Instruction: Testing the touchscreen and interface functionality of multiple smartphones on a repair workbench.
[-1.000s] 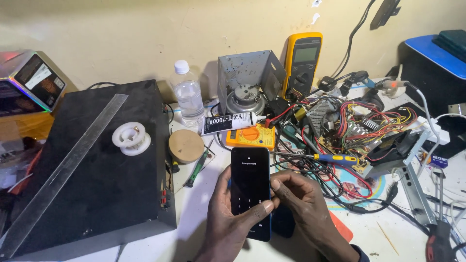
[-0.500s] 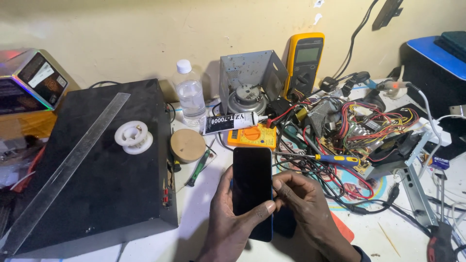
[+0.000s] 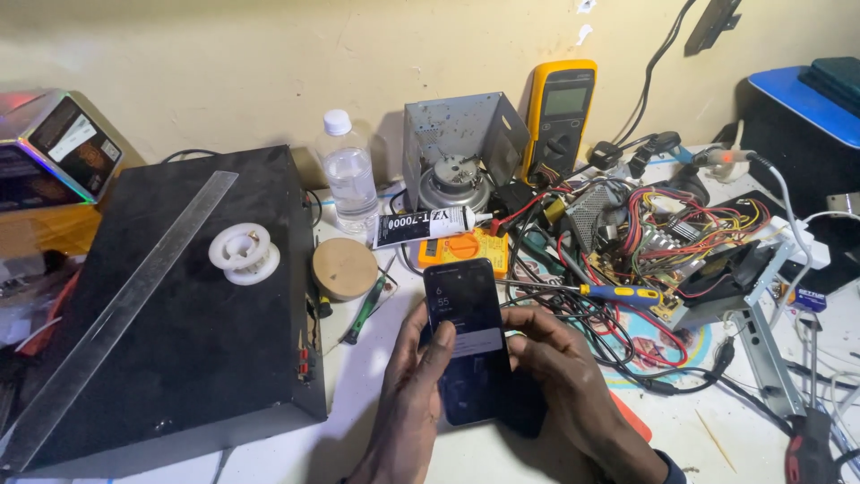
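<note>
A dark smartphone point(image 3: 468, 345) with its screen lit is held upright over the white bench, low in the middle of the head view. My left hand point(image 3: 410, 394) grips its left edge, the thumb lying across the screen. My right hand point(image 3: 564, 376) cups the right edge and the back. Beyond the phone lie a white glue tube point(image 3: 421, 226) and a small orange meter point(image 3: 475, 246).
A large black box point(image 3: 179, 314) with a metal ruler point(image 3: 121, 314) and a white spool point(image 3: 244, 253) fills the left. A water bottle point(image 3: 348, 175), a yellow multimeter point(image 3: 557, 112), a metal housing point(image 3: 457, 148), tangled wires point(image 3: 681, 233) and a screwdriver point(image 3: 618, 292) crowd the back and right.
The phone's screen showed a keypad a second ago, went dark, and now shows a lit display. Both hands have stayed on the phone in nearly the same place.
</note>
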